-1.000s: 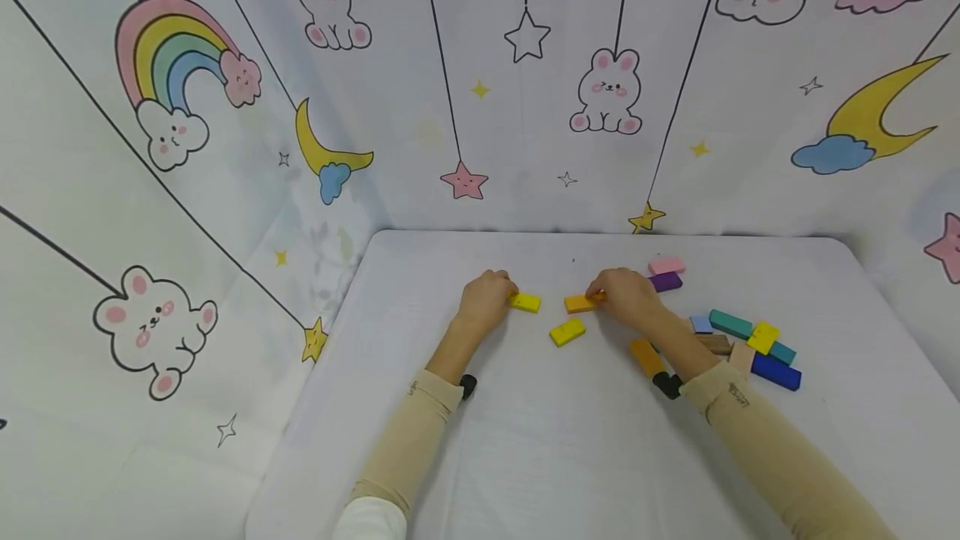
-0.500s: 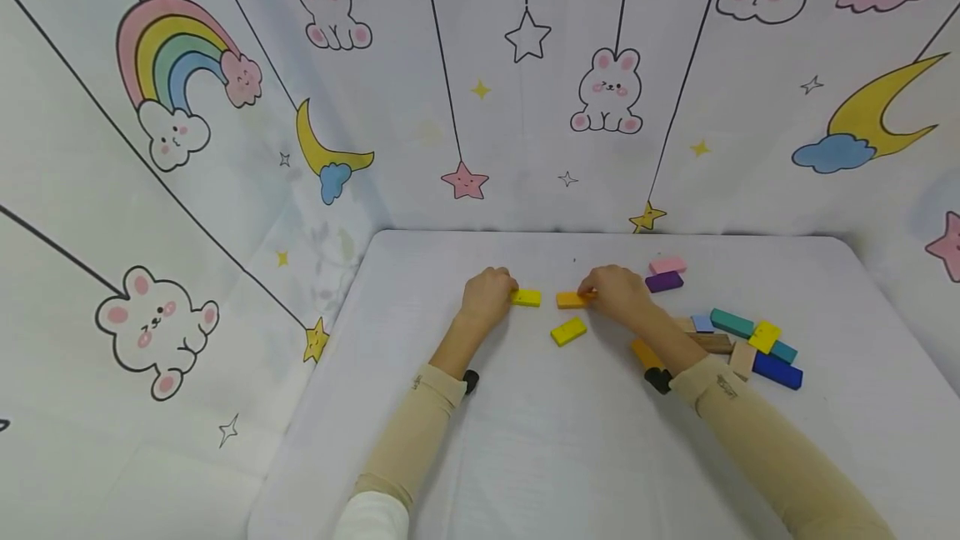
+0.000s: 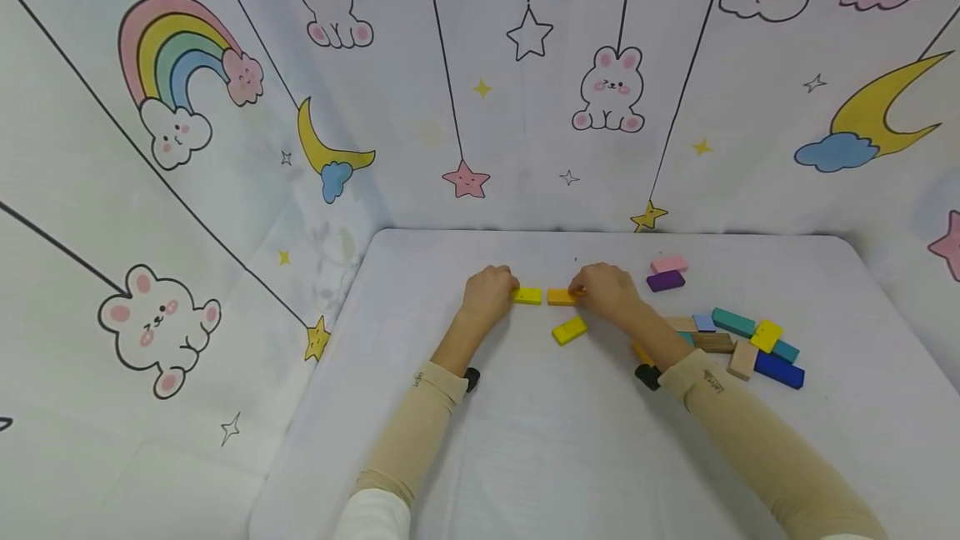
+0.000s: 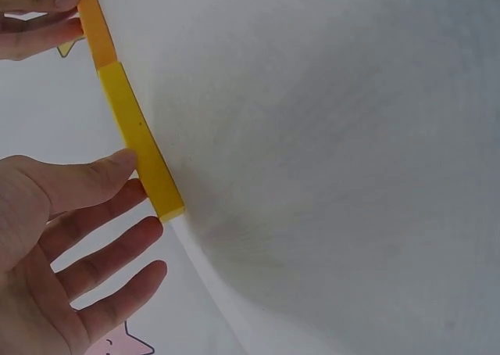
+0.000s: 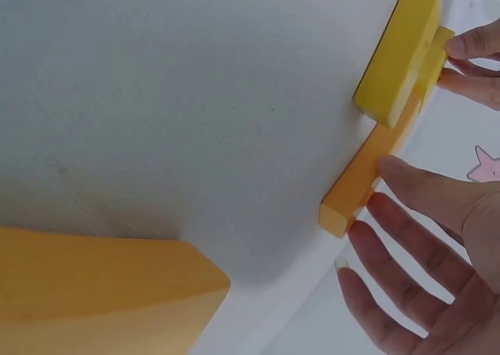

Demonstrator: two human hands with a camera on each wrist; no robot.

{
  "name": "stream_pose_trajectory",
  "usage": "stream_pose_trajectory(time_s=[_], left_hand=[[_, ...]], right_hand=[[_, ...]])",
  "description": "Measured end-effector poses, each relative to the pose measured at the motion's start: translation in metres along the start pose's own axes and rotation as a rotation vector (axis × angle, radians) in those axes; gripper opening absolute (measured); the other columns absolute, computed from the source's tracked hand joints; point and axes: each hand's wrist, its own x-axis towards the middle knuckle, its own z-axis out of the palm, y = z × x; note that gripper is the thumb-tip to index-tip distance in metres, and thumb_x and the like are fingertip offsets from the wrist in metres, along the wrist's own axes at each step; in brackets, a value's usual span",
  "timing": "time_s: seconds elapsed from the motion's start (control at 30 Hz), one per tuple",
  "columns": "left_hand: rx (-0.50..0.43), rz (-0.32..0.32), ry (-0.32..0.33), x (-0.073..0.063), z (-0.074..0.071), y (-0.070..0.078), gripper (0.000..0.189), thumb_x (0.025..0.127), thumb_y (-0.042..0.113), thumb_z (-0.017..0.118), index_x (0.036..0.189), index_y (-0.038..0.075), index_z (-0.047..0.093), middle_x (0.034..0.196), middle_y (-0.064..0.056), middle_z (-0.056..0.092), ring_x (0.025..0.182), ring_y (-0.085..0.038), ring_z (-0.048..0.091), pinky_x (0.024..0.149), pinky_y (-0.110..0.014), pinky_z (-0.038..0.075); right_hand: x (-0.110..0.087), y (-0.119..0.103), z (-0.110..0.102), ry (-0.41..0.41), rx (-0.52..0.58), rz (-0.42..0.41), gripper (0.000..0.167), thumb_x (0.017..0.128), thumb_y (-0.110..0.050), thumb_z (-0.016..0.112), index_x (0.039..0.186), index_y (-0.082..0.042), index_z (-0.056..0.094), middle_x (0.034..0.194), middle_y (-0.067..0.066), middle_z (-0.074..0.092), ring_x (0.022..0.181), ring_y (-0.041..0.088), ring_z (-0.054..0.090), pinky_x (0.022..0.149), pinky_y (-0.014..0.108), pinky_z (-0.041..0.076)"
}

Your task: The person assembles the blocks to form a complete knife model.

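Note:
My left hand (image 3: 489, 297) pinches the left end of a yellow block (image 3: 528, 296) between thumb and fingers. My right hand (image 3: 606, 294) pinches the right end of an orange block (image 3: 559, 297). Both blocks lie on the table in one line, their facing ends nearly meeting in the head view; in the left wrist view the orange block (image 4: 94, 26) appears to meet the yellow one (image 4: 139, 140). A second yellow block (image 3: 569, 331) lies slantwise just in front of them, untouched. The right fingers partly cover the orange block.
A purple block (image 3: 665, 281) and a pink block (image 3: 669, 263) lie beyond my right hand. Several blocks cluster at the right, among them a dark blue one (image 3: 779, 370) and a teal one (image 3: 733, 322). An orange block (image 5: 94, 292) lies under my right wrist.
My right hand has slid the orange block left, narrowing the gap to the held yellow block. My left hand has stayed nearly still, holding the yellow block.

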Motion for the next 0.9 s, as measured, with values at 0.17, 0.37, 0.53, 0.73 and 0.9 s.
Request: stream_pose_trajectory(time_s=[0.17,0.37,0.53,0.73,0.9], left_hand=[[-0.002,-0.004,0.005,0.0002,0.0002,-0.0007,0.020,0.098,0.009,0.072,0.113,0.017,0.083,0.111,-0.001,0.074,0.101,-0.020,0.070,0.085,-0.034,0.060],[-0.012,0.005,0.002,0.0000,0.0005,-0.0015,0.021,0.098,0.009,0.072,0.114,0.017,0.083,0.111,0.000,0.074,0.101,-0.019,0.070,0.085,-0.033,0.059],[-0.015,0.003,0.002,-0.0001,0.0003,-0.0014,0.020,0.098,0.010,0.073,0.113,0.017,0.083,0.111,0.000,0.074,0.100,-0.019,0.070,0.084,-0.033,0.059],[-0.014,0.003,0.027,0.0008,0.0007,-0.0017,0.020,0.098,0.010,0.071,0.111,0.018,0.084,0.107,0.000,0.074,0.097,-0.019,0.070,0.082,-0.034,0.060],[-0.012,-0.007,0.018,0.0023,0.0023,-0.0022,0.020,0.099,0.010,0.071,0.112,0.018,0.084,0.108,0.000,0.074,0.098,-0.020,0.070,0.083,-0.035,0.060]], right_hand=[[0.0031,-0.0028,0.0022,0.000,-0.004,-0.005,0.021,0.094,-0.013,0.079,0.115,-0.013,0.082,0.119,0.007,0.076,0.112,0.033,0.067,0.095,0.050,0.055],[0.0059,-0.0053,0.0044,0.002,0.012,-0.001,0.021,0.094,-0.013,0.078,0.115,-0.013,0.082,0.119,0.007,0.076,0.114,0.033,0.067,0.097,0.050,0.055],[0.0076,-0.0064,0.0053,0.000,0.015,-0.003,0.021,0.094,-0.013,0.078,0.115,-0.014,0.082,0.117,0.007,0.076,0.111,0.032,0.067,0.095,0.049,0.055],[0.0085,-0.0077,0.0049,0.009,0.016,-0.003,0.020,0.094,-0.012,0.078,0.114,-0.013,0.082,0.115,0.008,0.077,0.109,0.032,0.068,0.094,0.049,0.056],[0.0086,-0.0077,0.0044,0.005,0.017,-0.003,0.021,0.094,-0.012,0.078,0.115,-0.013,0.082,0.116,0.008,0.077,0.110,0.032,0.068,0.095,0.049,0.056]])
